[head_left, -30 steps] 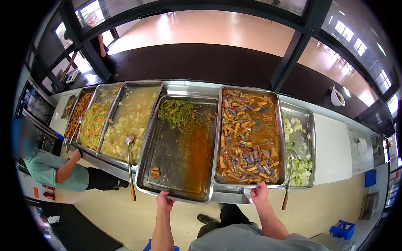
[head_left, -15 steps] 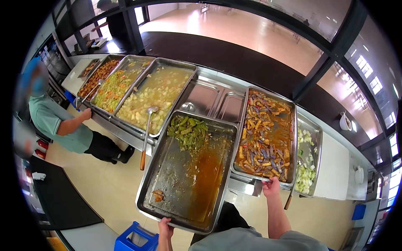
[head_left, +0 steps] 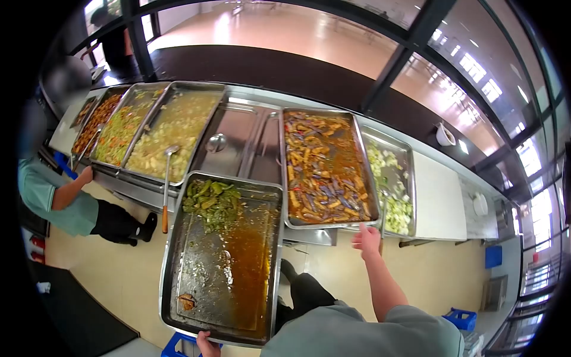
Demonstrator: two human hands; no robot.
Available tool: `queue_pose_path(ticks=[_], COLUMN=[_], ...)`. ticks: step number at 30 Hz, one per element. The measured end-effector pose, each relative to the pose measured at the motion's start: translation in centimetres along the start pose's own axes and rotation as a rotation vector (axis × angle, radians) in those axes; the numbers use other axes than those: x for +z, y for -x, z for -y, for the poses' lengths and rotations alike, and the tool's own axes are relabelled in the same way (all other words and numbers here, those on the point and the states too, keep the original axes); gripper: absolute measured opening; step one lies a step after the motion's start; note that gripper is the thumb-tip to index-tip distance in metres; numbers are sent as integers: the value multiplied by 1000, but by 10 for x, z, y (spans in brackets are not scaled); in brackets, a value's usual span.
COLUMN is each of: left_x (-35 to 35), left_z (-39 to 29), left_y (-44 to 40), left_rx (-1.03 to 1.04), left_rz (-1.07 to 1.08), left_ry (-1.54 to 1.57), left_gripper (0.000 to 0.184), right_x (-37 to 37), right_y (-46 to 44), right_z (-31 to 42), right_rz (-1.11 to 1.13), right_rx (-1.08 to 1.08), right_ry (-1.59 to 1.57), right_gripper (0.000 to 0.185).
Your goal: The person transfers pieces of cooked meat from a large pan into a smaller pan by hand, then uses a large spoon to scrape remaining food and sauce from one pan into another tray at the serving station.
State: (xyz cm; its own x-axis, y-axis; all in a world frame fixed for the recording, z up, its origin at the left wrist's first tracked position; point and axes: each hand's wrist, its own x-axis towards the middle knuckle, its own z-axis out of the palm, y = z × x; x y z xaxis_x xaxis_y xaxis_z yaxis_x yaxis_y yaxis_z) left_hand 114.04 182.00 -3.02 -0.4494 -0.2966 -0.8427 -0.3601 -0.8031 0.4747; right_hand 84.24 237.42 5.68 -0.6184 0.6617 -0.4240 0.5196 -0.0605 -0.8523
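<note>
While L hand (head_left: 208,345) pinches tray rim (head_left: 238,341) — R hand (head_left: 367,240) spread nr eggplant tray (head_left: 321,226), open floor (head_left: 351,271) below.

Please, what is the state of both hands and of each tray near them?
Left hand: gripping greens tray's near edge
Right hand: open, by eggplant tray's near edge, contact unclear
Greens tray: mostly bare, greens in far-left corner, brown liquid at right
Eggplant tray: largely filled
Cabbage tray: partly filled

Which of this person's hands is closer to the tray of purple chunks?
Right. The right hand is just off the near right corner of the purple-chunk tray; the left hand is farther, gripping the greens tray's near edge.
</note>
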Motion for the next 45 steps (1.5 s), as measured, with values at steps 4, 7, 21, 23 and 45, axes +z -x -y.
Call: queue_pose_path(ticks=[4,7,21,23,45], left_x=[18,39,5,50,63], left_z=[-4,-10,27,22,38], left_y=[13,33,-6,13,19], left_rx=[-81,55,121,162,175], left_rz=[-68,-49,86,110,-135], left_ry=[37,-35,147,206,353], left_gripper=[33,33,27,30,46], right_x=[-75,-83,-53,1,198], right_y=[-9,-26,-36,-56,-142], right_z=[-18,-17,54,87,197], right_rz=[-574,-344,170,231,445], right_rx=[-502,-184,-476,-624,-853], right_ry=[839,755,417,457,1037], right_gripper=[42,38,21,22,45])
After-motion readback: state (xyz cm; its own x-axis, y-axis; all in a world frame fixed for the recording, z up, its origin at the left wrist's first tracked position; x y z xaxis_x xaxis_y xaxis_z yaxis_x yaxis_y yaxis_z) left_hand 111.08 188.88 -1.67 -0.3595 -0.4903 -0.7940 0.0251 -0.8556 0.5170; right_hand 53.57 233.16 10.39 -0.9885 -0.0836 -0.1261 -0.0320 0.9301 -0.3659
